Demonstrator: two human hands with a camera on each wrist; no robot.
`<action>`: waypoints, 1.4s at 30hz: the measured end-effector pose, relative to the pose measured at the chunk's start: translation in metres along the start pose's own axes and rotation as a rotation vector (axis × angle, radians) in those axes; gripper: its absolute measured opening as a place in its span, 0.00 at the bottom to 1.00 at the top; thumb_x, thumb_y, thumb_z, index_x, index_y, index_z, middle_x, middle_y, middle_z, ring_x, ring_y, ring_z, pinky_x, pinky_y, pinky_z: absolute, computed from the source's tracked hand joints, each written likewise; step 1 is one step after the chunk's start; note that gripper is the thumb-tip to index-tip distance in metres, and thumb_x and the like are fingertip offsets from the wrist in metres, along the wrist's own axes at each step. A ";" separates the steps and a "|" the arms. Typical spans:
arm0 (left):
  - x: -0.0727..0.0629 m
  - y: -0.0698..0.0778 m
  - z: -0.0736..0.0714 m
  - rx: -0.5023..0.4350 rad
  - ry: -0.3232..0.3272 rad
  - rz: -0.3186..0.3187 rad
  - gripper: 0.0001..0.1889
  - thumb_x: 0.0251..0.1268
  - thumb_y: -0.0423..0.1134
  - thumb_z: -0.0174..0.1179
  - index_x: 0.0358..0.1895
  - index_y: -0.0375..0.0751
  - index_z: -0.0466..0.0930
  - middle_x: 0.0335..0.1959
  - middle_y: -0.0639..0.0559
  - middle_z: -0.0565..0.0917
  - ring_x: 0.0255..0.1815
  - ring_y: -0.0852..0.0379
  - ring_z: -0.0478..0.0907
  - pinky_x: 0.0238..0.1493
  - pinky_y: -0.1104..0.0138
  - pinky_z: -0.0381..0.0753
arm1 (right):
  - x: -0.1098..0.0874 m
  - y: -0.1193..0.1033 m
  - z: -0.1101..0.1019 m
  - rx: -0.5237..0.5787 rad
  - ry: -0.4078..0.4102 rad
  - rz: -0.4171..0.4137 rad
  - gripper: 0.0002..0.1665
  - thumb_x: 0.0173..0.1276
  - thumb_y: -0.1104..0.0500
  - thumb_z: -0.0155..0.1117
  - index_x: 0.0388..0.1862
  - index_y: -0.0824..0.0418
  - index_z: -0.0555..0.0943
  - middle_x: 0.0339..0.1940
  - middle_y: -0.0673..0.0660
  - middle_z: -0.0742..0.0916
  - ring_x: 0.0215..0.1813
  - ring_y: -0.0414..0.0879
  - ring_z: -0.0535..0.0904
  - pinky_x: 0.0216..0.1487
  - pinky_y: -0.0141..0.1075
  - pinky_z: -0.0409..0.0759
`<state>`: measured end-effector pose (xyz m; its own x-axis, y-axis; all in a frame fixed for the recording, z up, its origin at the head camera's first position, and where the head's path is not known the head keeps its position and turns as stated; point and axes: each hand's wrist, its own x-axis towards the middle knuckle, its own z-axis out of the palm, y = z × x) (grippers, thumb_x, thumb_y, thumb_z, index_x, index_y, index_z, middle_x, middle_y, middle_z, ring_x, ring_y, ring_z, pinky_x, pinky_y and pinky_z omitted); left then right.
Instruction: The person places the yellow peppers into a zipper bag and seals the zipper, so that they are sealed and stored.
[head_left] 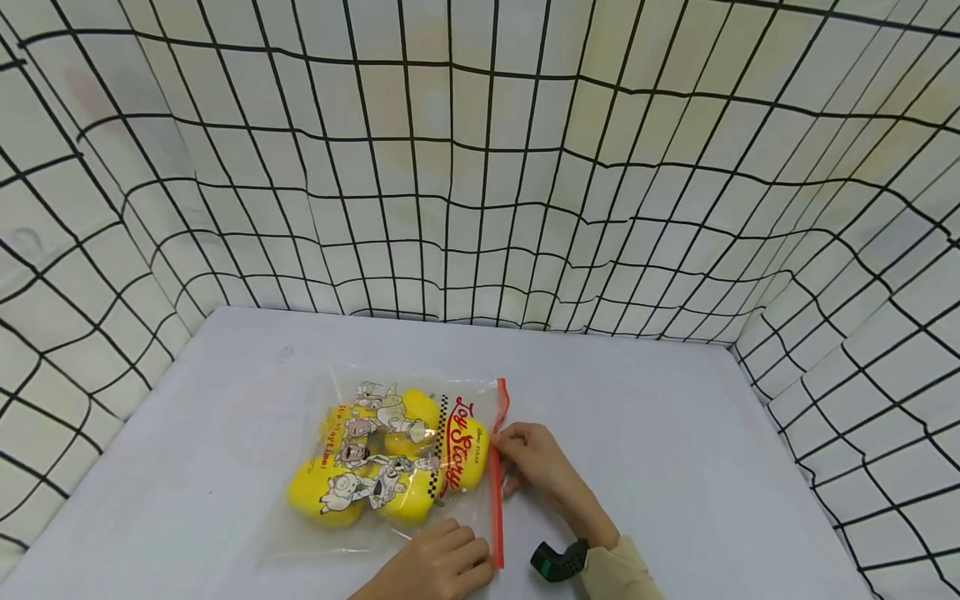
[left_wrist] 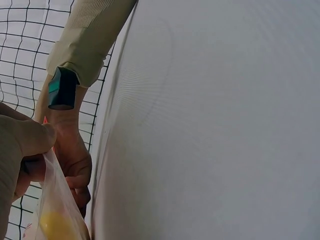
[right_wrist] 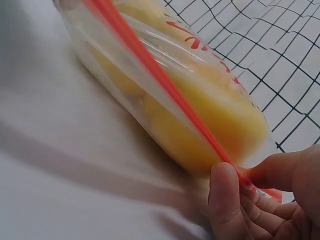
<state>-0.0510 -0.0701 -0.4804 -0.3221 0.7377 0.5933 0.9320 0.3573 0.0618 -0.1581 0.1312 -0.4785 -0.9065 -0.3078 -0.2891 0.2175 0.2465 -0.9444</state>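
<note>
A clear zip bag (head_left: 480, 396) with "Toy Story" lettering and cartoon figures lies on the white table, with a red zip strip (head_left: 497, 508) along its right side. Several rounded yellow things (head_left: 322, 496) with smooth surfaces fill it. My left hand (head_left: 438, 562) pinches the near end of the strip; the left wrist view shows its thumb (left_wrist: 42, 137) against the red edge. Further up the strip, my right hand (head_left: 536, 458) pinches it between thumb and fingers. In the right wrist view the strip (right_wrist: 165, 82) runs straight down into that hand (right_wrist: 265, 200).
The white table (head_left: 637, 433) extends around the bag. A white wall with black netting (head_left: 465, 200) closes in the back and both sides. A black band with a green mark (head_left: 558, 562) sits on my right wrist beside a beige sleeve (head_left: 618, 571).
</note>
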 end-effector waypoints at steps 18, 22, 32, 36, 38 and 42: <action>0.000 -0.001 -0.002 -0.022 -0.040 0.011 0.08 0.73 0.51 0.65 0.39 0.54 0.88 0.33 0.66 0.85 0.33 0.72 0.75 0.43 0.87 0.66 | 0.016 -0.001 -0.007 -0.011 0.034 0.032 0.15 0.79 0.55 0.61 0.45 0.68 0.81 0.26 0.53 0.83 0.22 0.40 0.78 0.24 0.31 0.84; 0.000 -0.001 -0.002 -0.019 -0.036 0.027 0.07 0.72 0.50 0.66 0.38 0.54 0.88 0.33 0.66 0.85 0.33 0.71 0.75 0.42 0.86 0.67 | 0.018 -0.003 -0.008 -0.006 0.040 0.027 0.15 0.79 0.56 0.60 0.45 0.69 0.81 0.27 0.54 0.83 0.22 0.41 0.79 0.24 0.32 0.84; 0.000 0.001 0.000 -0.060 -0.032 0.027 0.08 0.75 0.50 0.63 0.39 0.54 0.87 0.32 0.66 0.85 0.33 0.71 0.75 0.43 0.88 0.65 | 0.029 -0.003 -0.016 0.008 0.063 0.025 0.14 0.80 0.56 0.59 0.46 0.68 0.81 0.27 0.54 0.82 0.24 0.41 0.78 0.25 0.32 0.84; 0.000 0.002 -0.001 -0.072 -0.036 0.018 0.08 0.75 0.50 0.63 0.40 0.53 0.87 0.32 0.66 0.85 0.33 0.71 0.74 0.44 0.88 0.65 | 0.032 -0.004 -0.017 0.001 0.070 0.027 0.15 0.80 0.55 0.59 0.47 0.67 0.81 0.29 0.54 0.82 0.26 0.42 0.79 0.25 0.32 0.84; 0.000 0.002 -0.001 -0.074 -0.033 0.022 0.07 0.75 0.50 0.63 0.40 0.54 0.86 0.33 0.67 0.85 0.33 0.72 0.74 0.45 0.89 0.65 | 0.034 -0.003 -0.018 -0.001 0.082 0.028 0.15 0.80 0.55 0.59 0.47 0.67 0.81 0.29 0.54 0.82 0.26 0.42 0.79 0.25 0.32 0.84; -0.001 0.003 0.001 -0.082 -0.015 0.021 0.06 0.75 0.50 0.63 0.40 0.56 0.85 0.34 0.68 0.84 0.34 0.73 0.74 0.47 0.89 0.67 | 0.039 -0.002 -0.020 -0.009 0.122 0.029 0.14 0.80 0.56 0.58 0.48 0.68 0.82 0.29 0.55 0.82 0.25 0.43 0.78 0.25 0.32 0.84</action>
<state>-0.0479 -0.0688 -0.4818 -0.3040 0.7535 0.5830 0.9489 0.2937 0.1153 -0.2016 0.1374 -0.4847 -0.9373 -0.1860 -0.2948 0.2419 0.2620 -0.9343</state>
